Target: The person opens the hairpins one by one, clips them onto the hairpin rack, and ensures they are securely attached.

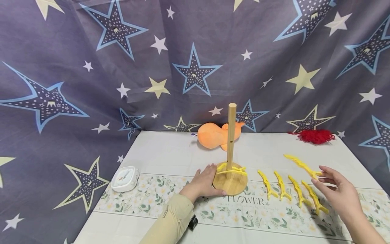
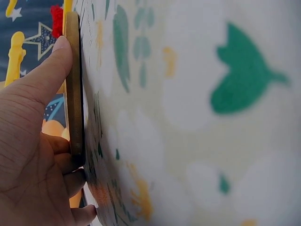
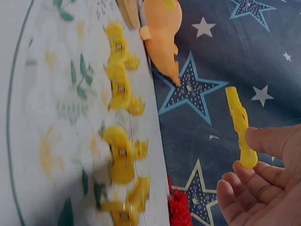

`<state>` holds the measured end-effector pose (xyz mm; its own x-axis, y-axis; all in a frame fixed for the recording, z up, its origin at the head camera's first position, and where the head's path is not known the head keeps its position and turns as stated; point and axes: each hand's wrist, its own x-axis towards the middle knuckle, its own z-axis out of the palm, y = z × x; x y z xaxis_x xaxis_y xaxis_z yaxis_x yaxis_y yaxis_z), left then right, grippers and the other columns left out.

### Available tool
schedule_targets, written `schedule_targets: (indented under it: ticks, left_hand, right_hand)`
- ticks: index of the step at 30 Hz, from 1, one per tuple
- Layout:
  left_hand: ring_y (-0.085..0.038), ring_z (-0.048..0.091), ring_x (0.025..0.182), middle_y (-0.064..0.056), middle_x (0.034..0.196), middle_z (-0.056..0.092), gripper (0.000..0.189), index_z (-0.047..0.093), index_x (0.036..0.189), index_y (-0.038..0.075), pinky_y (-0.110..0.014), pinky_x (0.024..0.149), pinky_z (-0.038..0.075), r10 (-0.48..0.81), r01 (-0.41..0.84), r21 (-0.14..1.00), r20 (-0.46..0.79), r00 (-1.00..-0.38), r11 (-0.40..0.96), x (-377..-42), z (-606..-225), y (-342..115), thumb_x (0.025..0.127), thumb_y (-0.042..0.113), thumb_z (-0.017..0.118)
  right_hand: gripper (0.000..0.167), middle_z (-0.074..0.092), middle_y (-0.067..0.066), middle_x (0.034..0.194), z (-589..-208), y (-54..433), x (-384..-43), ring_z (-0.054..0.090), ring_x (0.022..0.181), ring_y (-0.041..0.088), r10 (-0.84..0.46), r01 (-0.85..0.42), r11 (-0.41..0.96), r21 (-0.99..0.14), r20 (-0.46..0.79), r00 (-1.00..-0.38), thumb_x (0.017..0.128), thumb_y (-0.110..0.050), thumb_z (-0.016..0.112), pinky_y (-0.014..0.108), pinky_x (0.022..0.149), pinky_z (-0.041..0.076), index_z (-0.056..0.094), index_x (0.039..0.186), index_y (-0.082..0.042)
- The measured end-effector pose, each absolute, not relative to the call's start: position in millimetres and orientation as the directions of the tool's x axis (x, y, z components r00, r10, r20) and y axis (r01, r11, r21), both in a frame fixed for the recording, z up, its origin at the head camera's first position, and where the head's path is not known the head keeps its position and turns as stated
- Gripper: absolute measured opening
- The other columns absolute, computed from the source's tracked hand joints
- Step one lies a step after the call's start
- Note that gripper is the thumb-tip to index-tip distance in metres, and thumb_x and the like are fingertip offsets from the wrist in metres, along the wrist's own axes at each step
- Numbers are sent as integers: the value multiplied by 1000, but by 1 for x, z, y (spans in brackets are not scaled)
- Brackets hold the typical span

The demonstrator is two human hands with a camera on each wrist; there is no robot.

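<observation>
A wooden stand with a round base [image 1: 230, 184] and an upright post [image 1: 231, 135] is on the table. My left hand [image 1: 204, 183] grips the left side of its base, thumb at the front edge and fingers round the far side. Yellow branch-shaped plastic pieces [image 1: 233, 171] lie across the base by the foot of the post. Off to the right, my right hand [image 1: 341, 191] pinches the forked end of another yellow branch piece [image 1: 301, 165] between thumb and fingers, held above the table. Several similar yellow pieces [image 1: 282, 186] lie in a row between stand and right hand.
An orange plush toy [image 1: 211, 135] lies behind the stand. Red stringy material [image 1: 317, 136] sits at the back right, and a white clock [image 1: 124, 179] at the left. A star-patterned curtain [image 1: 195, 27] hangs behind the table, which has a flower-printed cloth [image 1: 146, 230].
</observation>
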<state>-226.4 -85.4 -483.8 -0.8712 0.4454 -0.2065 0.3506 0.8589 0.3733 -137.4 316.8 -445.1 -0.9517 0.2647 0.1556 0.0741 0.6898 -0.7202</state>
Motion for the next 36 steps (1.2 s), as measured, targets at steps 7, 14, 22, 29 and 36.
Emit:
schedule_targets:
  ticks: [7,14,22,29,36]
  left_hand:
    - [-21,13,149,-7,162,18,112,17,157,9,-50,119,9,440,344,373,-212,-872,862,-226,-483,-84,76,68,68]
    - [-22,13,149,-8,162,18,112,17,157,8,-50,119,9,445,348,375,-210,-871,859,-226,-483,-85,77,68,68]
    - [-22,12,149,-7,162,17,112,17,157,9,-51,119,9,446,350,377,-207,-871,858,-227,-484,-85,77,69,68]
    - [-22,13,149,-8,162,17,112,17,157,9,-51,119,9,446,349,382,-203,-872,856,-227,-484,-86,77,68,68]
    - [-22,13,149,-8,162,17,112,17,157,8,-51,119,10,447,352,377,-202,-871,857,-227,-485,-85,77,68,68]
  right_hand:
    - [56,62,22,117,-441,295,-143,45,85,-16,206,-19,662,-749,206,-956,93,-32,68,5,65,43,54,134,2]
    - [44,64,7,109,-440,276,-149,50,90,-11,138,-135,610,-780,273,-952,94,-24,67,5,70,45,59,130,-1]
    - [36,63,3,109,-442,258,-152,51,92,-11,76,-227,591,-774,334,-940,96,-17,64,6,72,46,60,128,-2]
    - [33,65,15,114,-443,241,-157,48,92,-14,29,-257,633,-731,354,-935,96,-12,64,7,72,46,60,127,-4]
    - [30,60,4,88,-442,223,-161,50,72,5,-13,-279,698,-659,378,-926,93,-10,67,19,58,45,63,122,-8]
